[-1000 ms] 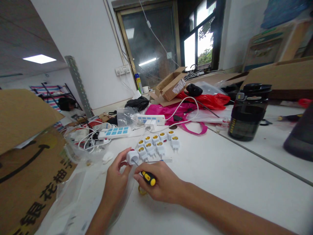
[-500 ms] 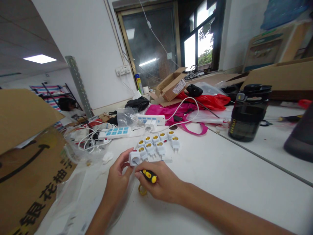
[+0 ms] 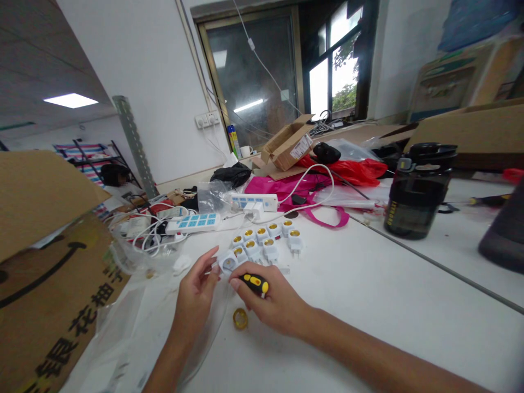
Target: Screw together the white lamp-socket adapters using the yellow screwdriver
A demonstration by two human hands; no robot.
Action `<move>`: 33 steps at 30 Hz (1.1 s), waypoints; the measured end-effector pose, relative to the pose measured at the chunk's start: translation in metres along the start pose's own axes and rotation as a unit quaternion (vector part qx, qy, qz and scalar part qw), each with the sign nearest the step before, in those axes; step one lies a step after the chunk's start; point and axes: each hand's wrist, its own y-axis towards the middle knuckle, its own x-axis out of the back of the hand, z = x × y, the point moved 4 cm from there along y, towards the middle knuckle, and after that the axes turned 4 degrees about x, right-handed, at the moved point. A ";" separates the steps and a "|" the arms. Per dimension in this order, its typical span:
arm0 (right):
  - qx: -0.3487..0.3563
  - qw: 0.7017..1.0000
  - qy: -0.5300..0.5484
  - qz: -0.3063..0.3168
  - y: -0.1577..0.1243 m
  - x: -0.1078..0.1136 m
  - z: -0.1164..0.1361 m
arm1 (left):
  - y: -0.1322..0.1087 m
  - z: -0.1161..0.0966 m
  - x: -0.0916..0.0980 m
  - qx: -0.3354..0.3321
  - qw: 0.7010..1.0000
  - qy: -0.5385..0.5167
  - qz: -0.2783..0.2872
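Observation:
My left hand (image 3: 197,284) pinches a white plug-in lamp socket (image 3: 226,263) by its left side; its round opening faces up and shows no gold lining. My right hand (image 3: 272,295) is closed around the handle of a black and yellow screwdriver (image 3: 254,282), whose shaft points at the socket's opening. A gold threaded ring (image 3: 240,319) lies on the table below my right hand. Just beyond my hands, several white plug-in lamp sockets (image 3: 269,250) with gold-lined openings stand in rows, some with plug pins showing.
A large cardboard box (image 3: 77,305) stands on the left, with clear plastic film (image 3: 118,327) beside it. Behind are power strips (image 3: 194,220), tangled cables and a pink bag (image 3: 282,188). A dark bottle (image 3: 420,191) stands on the right of the white table (image 3: 368,311).
The screwdriver handle has swung slightly right and its tip stays near the socket. My left fingers have loosened a little, and more of the gold ring shows.

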 end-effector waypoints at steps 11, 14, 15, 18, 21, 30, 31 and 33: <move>0.019 1.000 -0.015 0.001 -0.004 -0.002 0.004 | 0.000 -0.004 0.001 0.018 0.998 -0.040 -0.049; -0.003 1.000 0.015 -0.017 -0.002 -0.002 0.004 | 0.002 -0.002 0.002 0.046 0.996 -0.063 -0.042; -0.016 0.999 0.033 -0.026 -0.002 -0.002 0.004 | 0.002 -0.002 0.001 0.051 0.995 -0.077 -0.030; -0.071 0.988 0.124 -0.054 0.003 -0.001 0.001 | 0.003 -0.001 -0.002 0.052 0.988 -0.142 0.013; -0.103 0.971 0.201 -0.072 0.008 0.000 0.000 | 0.003 0.000 -0.005 0.055 0.981 -0.187 0.026; -0.093 0.966 0.235 -0.048 0.007 0.000 -0.002 | -0.004 -0.007 -0.010 0.138 0.940 -0.311 0.012; -0.088 0.968 0.229 -0.043 0.006 -0.001 -0.001 | -0.005 -0.010 -0.012 0.145 0.933 -0.328 0.017; -0.082 0.973 0.214 -0.038 0.005 -0.002 0.002 | -0.006 -0.014 -0.013 0.156 0.923 -0.352 0.019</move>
